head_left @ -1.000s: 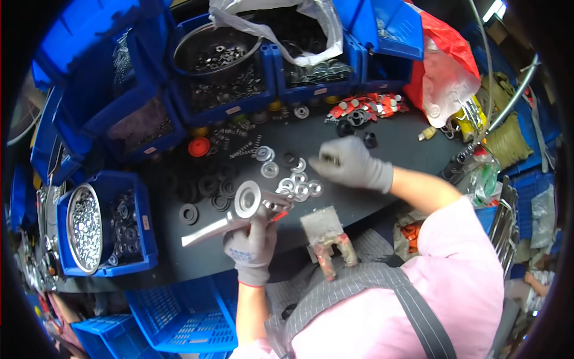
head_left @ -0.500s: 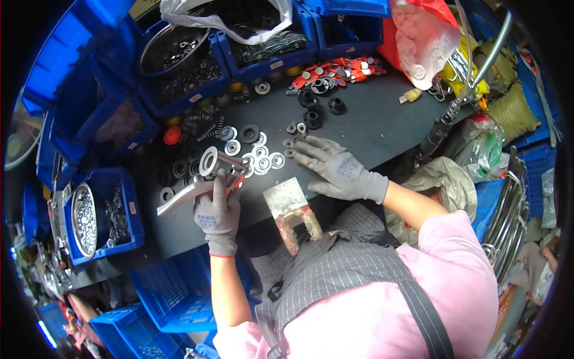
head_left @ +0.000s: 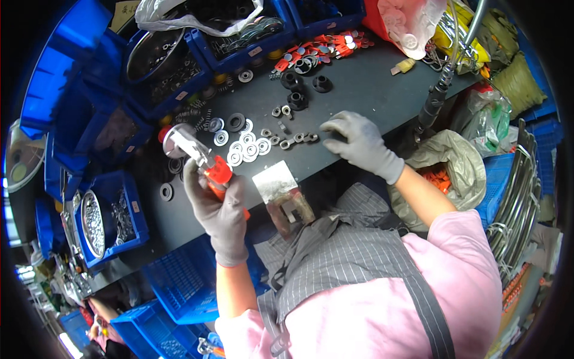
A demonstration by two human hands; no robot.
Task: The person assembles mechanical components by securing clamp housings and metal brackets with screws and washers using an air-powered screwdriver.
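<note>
My left hand, in a grey glove, is closed around a silver metal part with a round flange at its upper end and a red piece at its side. Motion blurs the flange. It is held tilted above the left part of the dark table. My right hand, also gloved, hovers with its fingers bent and thumb apart, and nothing shows in it. Just left of its fingertips lie several small metal nuts. Several silver ring-shaped discs are gathered between the hands, beside a black ring.
Blue bins of hardware line the table's back and left. Black conical caps and a pile of red-orange pieces lie farther back. A pale metal block projects at the front edge. A sack stands at the right.
My left hand has turned and lifted the metal part, bringing its red piece into view. My right hand has drawn rightward off the nuts, which now lie uncovered. The view has shifted slightly.
</note>
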